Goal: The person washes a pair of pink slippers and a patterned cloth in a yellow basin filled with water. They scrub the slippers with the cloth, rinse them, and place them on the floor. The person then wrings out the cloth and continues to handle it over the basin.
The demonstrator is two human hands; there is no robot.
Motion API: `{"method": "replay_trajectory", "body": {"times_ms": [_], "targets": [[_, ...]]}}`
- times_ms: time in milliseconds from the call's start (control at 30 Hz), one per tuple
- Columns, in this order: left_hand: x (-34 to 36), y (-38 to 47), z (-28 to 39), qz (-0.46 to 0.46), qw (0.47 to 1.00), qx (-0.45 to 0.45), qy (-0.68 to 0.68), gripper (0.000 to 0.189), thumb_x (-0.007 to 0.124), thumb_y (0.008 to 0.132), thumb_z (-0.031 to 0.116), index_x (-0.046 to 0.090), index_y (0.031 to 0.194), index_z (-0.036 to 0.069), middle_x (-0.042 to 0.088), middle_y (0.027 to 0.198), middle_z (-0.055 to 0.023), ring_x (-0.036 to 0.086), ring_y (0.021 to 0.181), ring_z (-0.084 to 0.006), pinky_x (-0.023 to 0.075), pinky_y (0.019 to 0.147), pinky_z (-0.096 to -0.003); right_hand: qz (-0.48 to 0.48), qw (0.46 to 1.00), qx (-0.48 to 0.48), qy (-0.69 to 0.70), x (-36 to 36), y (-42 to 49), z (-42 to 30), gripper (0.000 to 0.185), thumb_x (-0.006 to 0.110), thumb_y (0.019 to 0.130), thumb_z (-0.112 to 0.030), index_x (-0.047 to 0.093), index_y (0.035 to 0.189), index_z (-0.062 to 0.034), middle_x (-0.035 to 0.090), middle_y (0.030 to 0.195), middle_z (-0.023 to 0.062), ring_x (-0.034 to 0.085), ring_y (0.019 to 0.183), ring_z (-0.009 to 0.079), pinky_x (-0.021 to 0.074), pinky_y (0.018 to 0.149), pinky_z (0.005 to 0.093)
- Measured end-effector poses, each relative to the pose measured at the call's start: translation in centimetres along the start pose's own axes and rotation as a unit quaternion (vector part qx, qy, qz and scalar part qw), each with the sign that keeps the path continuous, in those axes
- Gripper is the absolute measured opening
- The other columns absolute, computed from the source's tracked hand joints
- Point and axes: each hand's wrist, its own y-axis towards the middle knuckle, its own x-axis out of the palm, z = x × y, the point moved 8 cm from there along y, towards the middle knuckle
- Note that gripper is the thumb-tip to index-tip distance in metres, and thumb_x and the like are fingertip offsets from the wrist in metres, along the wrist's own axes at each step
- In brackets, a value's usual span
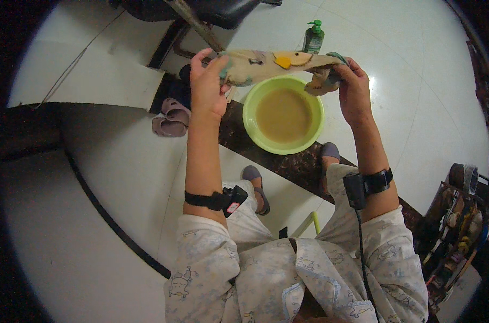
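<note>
Between my hands a beige patterned cloth item is stretched sideways, with a yellow patch and green edging; it looks wet or crumpled, and its exact kind is unclear. My left hand grips its left end, with fingers partly inside or behind it. At the other end, my right hand pinches a bunched part that hangs down. Below the cloth stands a light green plastic basin on the floor, holding cloudy brown water. The cloth overlaps the basin's far rim in view and is held above it.
A green pump bottle stands beyond the cloth. Pink slippers lie at the left, near a metal pole and a black seat. A cluttered rack is at the right. My feet flank a dark floor strip.
</note>
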Motion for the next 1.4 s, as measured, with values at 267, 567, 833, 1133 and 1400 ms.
{"method": "replay_trajectory", "body": {"times_ms": [267,567,833,1133,1400], "targets": [[5.8,-2.0,-1.4,-0.17,0.841,0.162,0.488,0.059,0.065,0.081,0.035,0.044,0.126,0.003,0.046,0.13,-0.0198,0.051,0.113,-0.0345,0.0413,0.096,-0.04,-0.065,0.996,0.061,-0.025,2.5,-0.8,0.8,0.015,0.061,0.08,-0.013,0.06,0.091,-0.0018,0.062,0.084,0.0042,0.059,0.073,0.0111,0.0487,0.067,0.0241],[8.8,-5.0,-2.5,-0.296,0.775,0.178,0.529,0.062,0.066,0.078,0.03,0.043,0.131,0.008,0.041,0.136,-0.0155,0.047,0.119,-0.0335,0.04,0.096,-0.0378,-0.11,0.982,0.137,-0.075,5.0,-1.8,1.5,0.011,0.058,0.08,-0.014,0.057,0.074,-0.0048,0.056,0.07,-0.0005,0.054,0.062,0.0078,0.0469,0.062,0.0212],[9.5,-4.8,-2.2,-0.347,0.929,-0.024,0.123,0.015,0.055,0.082,0.01,0.057,0.095,0.003,0.062,0.083,-0.0037,0.059,0.083,-0.0129,0.048,0.079,-0.0269,-0.129,0.978,0.144,-0.073,4.0,-1.2,1.1,0.015,0.059,0.079,-0.016,0.059,0.084,-0.0024,0.061,0.079,0.0029,0.058,0.071,0.0096,0.0479,0.067,0.0227],[8.3,-3.4,-1.4,-0.252,0.952,-0.098,-0.144,0.014,0.049,0.088,0.01,0.051,0.1,0.005,0.059,0.097,-0.0038,0.058,0.088,-0.0116,0.0485,0.082,-0.0264,-0.097,0.982,0.161,-0.011,3.7,-0.8,1.0,0.034,0.063,0.083,-0.026,0.059,0.106,-0.0016,0.062,0.1,0.0057,0.057,0.094,0.0144,0.0439,0.086,0.0291],[8.4,-3.7,-1.6,-0.281,0.954,-0.087,-0.062,0.021,0.048,0.089,0.011,0.052,0.108,0.003,0.06,0.103,-0.0054,0.058,0.092,-0.0107,0.0459,0.085,-0.0251,-0.095,0.989,0.103,0.055,4.4,-0.5,0.8,0.025,0.062,0.083,-0.02,0.06,0.101,-0.0029,0.063,0.095,0.005,0.059,0.087,0.0128,0.0455,0.08,0.0261]]}}
